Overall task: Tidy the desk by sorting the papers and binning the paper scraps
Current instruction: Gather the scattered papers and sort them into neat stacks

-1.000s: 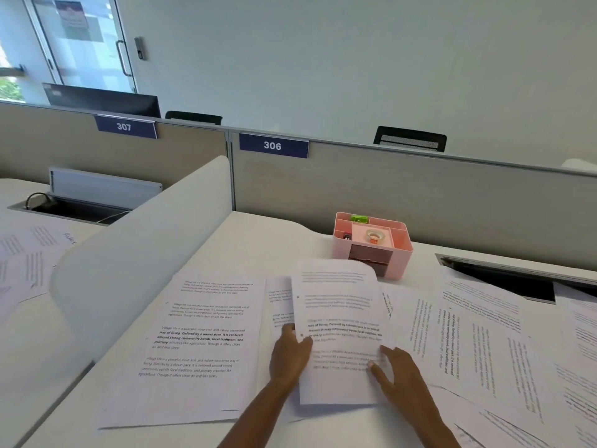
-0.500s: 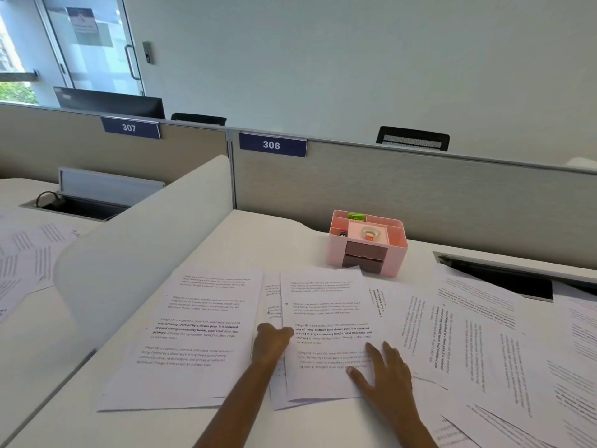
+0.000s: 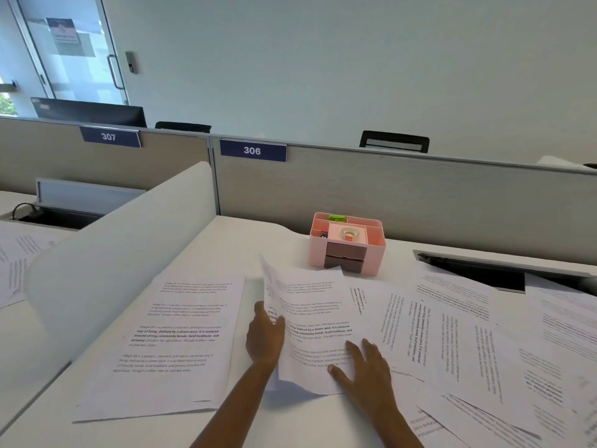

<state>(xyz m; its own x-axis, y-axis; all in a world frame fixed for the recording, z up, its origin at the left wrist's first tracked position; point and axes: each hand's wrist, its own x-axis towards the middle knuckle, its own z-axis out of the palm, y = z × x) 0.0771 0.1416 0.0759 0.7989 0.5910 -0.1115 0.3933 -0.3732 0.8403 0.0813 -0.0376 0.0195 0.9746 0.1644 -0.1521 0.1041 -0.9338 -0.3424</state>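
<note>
printed sheet (image 3: pixel 310 305) | left hand (image 3: pixel 265 341) pinches its raised left edge | right hand (image 3: pixel 365 370) flat on its near corner

Single view: the head-worn camera is looking forward and down from above the near edge of the desk (image 3: pixel 245 244). It is sitting close to the work. Both forearms are entering at the bottom edge, and the left hand (image 3: pixel 265 339) and right hand (image 3: pixel 365 370) are showing just below frame centre on the printed sheet (image 3: pixel 316 305). The wide lens is also taking in the partition (image 3: pixel 420 202) and the wall (image 3: pixel 323 76) across the upper half.
</note>
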